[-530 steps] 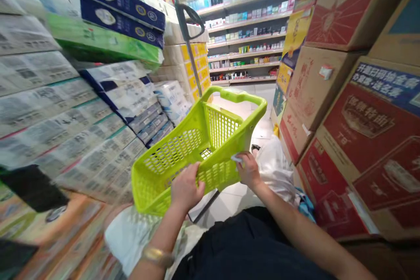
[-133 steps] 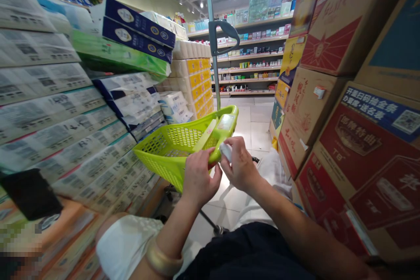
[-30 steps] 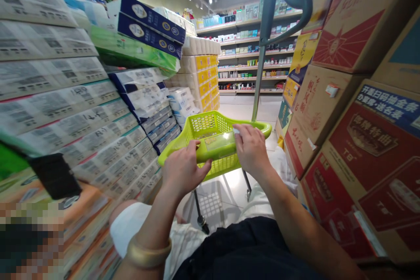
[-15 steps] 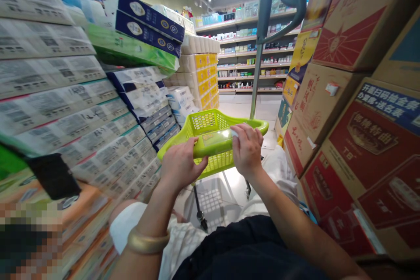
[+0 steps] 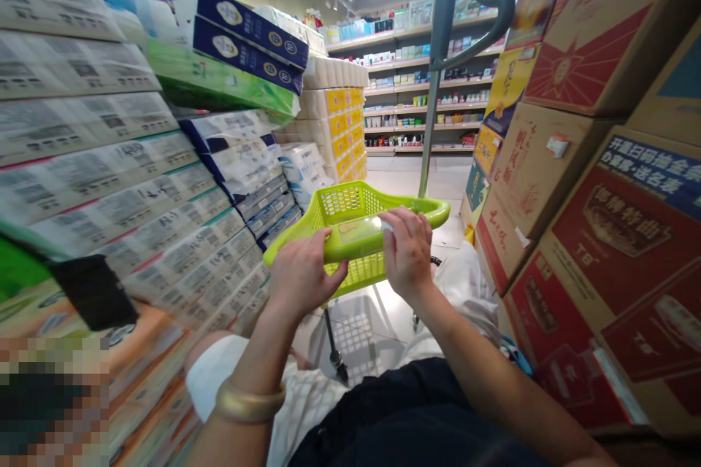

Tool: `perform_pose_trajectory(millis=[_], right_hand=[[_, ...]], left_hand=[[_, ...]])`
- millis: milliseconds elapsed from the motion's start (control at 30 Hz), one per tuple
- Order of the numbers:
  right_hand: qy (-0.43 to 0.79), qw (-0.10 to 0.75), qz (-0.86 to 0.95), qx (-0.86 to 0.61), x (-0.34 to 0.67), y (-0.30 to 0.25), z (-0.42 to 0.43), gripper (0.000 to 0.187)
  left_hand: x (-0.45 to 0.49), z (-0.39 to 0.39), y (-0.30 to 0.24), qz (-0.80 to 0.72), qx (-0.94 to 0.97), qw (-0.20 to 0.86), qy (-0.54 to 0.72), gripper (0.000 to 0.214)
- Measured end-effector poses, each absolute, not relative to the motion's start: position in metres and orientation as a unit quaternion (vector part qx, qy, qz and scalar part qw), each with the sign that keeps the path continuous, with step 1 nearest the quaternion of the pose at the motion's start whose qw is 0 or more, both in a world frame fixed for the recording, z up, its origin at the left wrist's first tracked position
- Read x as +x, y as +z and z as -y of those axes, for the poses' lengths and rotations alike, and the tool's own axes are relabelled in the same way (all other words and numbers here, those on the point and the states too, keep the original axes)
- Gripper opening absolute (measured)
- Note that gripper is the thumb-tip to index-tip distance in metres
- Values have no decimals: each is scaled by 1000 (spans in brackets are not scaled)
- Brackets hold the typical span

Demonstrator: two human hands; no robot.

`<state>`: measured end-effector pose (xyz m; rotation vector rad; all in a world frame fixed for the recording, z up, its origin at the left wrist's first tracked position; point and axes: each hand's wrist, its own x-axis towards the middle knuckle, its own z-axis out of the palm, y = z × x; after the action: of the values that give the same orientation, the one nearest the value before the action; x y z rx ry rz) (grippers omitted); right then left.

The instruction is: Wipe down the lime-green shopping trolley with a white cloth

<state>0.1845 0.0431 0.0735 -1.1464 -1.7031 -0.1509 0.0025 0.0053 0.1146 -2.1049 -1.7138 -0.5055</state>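
A lime-green shopping cart (image 5: 350,198) with a perforated plastic basket stands in front of me. My left hand (image 5: 303,270) is wrapped round the left part of its handle bar (image 5: 355,237), with the thumb below. My right hand (image 5: 408,248) grips the right part of the same bar, knuckles up. A small white patch (image 5: 386,224) shows at the right fingers' edge; I cannot tell whether it is a wipe or glare. A tall metal pole (image 5: 431,117) with a grey loop handle (image 5: 501,7) rises at the cart's right rear.
Stacked packs of paper goods (image 5: 98,131) line the left side. Red and brown cartons (image 5: 618,226) are piled close on the right. Tiled floor (image 5: 402,179) runs ahead between them to shelves (image 5: 399,84) of small products.
My right hand has slid slightly left along the handle bar. My left hand stays in place on it. The view has shifted very slightly.
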Motion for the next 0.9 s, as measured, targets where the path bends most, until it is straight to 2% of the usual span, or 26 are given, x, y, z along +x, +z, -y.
perform_pose_trajectory(millis=[133, 333, 567, 800, 900], right_hand=[[-43, 533, 680, -501, 184, 81, -45, 33], [-31, 468, 774, -425, 145, 92, -25, 28], [-37, 431, 748, -504, 176, 105, -54, 29], [-41, 354, 844, -401, 133, 118, -47, 28], [-24, 322, 847, -423, 143, 124, -56, 30]], left_hand=[[7, -4, 115, 612, -745, 191, -182, 51], [7, -4, 116, 609, -750, 188, -179, 46], [7, -3, 115, 612, -746, 193, -176, 50], [8, -6, 118, 615, -754, 179, -148, 44], [5, -5, 117, 612, -749, 191, -165, 48]])
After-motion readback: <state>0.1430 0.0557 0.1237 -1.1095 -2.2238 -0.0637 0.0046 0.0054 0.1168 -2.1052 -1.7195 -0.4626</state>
